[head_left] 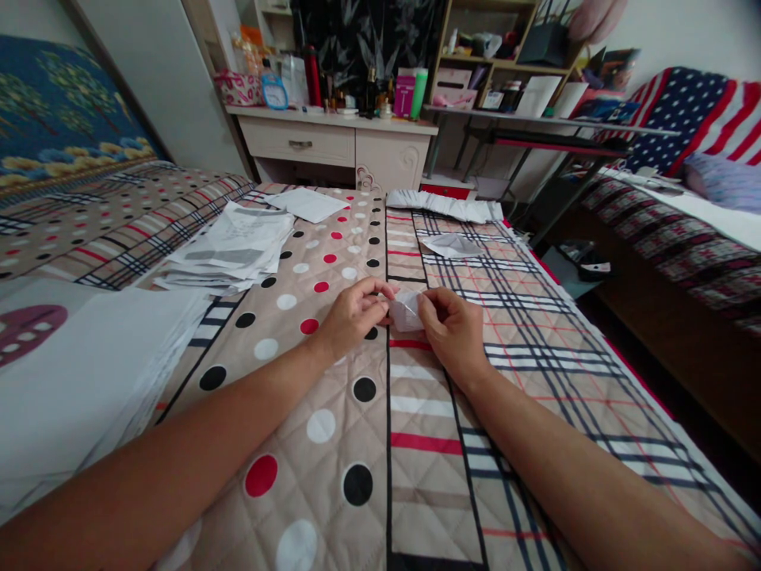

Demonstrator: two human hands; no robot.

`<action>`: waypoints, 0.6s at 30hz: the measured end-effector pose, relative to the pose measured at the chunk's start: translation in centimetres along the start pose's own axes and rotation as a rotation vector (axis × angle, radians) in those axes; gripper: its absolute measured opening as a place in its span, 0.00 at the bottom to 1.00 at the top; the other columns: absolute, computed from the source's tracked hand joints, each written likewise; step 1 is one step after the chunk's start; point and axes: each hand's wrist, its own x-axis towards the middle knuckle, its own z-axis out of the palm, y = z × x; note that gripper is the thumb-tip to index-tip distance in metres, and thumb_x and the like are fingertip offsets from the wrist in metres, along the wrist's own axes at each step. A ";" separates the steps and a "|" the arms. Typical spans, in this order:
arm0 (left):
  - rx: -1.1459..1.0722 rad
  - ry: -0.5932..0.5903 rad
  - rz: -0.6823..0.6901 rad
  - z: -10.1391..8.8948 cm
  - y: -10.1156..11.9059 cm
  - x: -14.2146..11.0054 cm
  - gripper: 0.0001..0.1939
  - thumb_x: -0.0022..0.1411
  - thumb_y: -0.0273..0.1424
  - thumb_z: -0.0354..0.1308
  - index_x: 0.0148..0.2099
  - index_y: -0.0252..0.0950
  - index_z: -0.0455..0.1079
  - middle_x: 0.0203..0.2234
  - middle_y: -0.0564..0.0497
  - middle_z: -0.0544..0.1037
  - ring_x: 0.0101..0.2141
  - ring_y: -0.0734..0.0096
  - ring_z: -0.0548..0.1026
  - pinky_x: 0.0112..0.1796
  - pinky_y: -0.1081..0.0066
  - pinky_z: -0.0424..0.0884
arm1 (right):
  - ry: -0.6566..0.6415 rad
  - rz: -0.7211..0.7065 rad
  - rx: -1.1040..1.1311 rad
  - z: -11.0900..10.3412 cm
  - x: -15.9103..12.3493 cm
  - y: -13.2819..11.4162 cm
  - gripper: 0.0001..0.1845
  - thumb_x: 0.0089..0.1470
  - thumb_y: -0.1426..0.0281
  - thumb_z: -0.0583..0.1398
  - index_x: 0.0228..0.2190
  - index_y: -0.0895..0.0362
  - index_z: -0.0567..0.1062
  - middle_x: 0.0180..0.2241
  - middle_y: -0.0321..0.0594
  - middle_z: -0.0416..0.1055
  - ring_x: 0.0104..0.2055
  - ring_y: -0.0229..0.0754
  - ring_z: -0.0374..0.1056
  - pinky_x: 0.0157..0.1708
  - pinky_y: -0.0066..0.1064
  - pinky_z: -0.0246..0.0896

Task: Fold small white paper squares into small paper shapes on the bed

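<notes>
A bed with a quilted cover (338, 365) fills the lower view: beige with black, white and red dots toward 9 o'clock, a striped band from 12 to 6, and plaid toward 3. Near the centre, just above the cover, is a small folded white paper (407, 315). The left hand (355, 316) grips its 9 o'clock edge with the fingertips; the right hand (456, 327) pinches its 3 o'clock side between thumb and bent fingers. On the bed, a loose paper stack (238, 234) lies between 9 and 10 o'clock, with a white sheet (312, 204) beyond it at 11. A larger paper pile (112, 349), printed with a purplish oval, sits between 8 and 9. At 2 lies a grey-white folded piece (455, 245), and behind it a long pleated white strip (437, 206). Beyond, at 11, a pale dresser (386, 147) bears bottles, a pink box and a green tube. Between 1 and 2, shelves (484, 61) rise above a cluttered narrow surface (600, 123). A star-and-stripe cloth (683, 111) hangs at 2; a blue tree-patterned panel (65, 111) stands at 10.
</notes>
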 end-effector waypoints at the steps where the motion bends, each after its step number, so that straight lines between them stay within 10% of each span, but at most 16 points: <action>1: 0.025 -0.019 0.012 0.0 0.2 -0.2 0.09 0.56 0.32 0.58 0.37 0.33 0.65 0.48 0.42 0.73 0.39 0.67 0.76 0.38 0.67 0.75 | 0.014 -0.012 -0.014 0.0 0.0 -0.1 0.10 0.56 0.66 0.57 0.26 0.57 0.73 0.19 0.34 0.68 0.21 0.34 0.61 0.22 0.26 0.54; 11: 0.480 0.116 0.209 -0.3 -1.3 0.4 0.02 0.57 0.26 0.56 0.35 0.34 0.68 0.37 0.48 0.74 0.35 0.71 0.75 0.34 0.73 0.74 | 0.079 0.086 0.128 0.2 0.1 -0.3 0.11 0.55 0.64 0.58 0.25 0.57 0.73 0.19 0.35 0.68 0.20 0.36 0.64 0.20 0.26 0.57; 18: 0.826 -0.002 0.439 -0.6 -0.4 -0.3 0.19 0.55 0.39 0.64 0.48 0.40 0.73 0.49 0.45 0.70 0.44 0.63 0.74 0.41 0.65 0.74 | 0.090 0.085 0.165 0.1 0.1 -0.3 0.10 0.54 0.64 0.58 0.26 0.57 0.73 0.20 0.35 0.69 0.21 0.36 0.65 0.20 0.26 0.58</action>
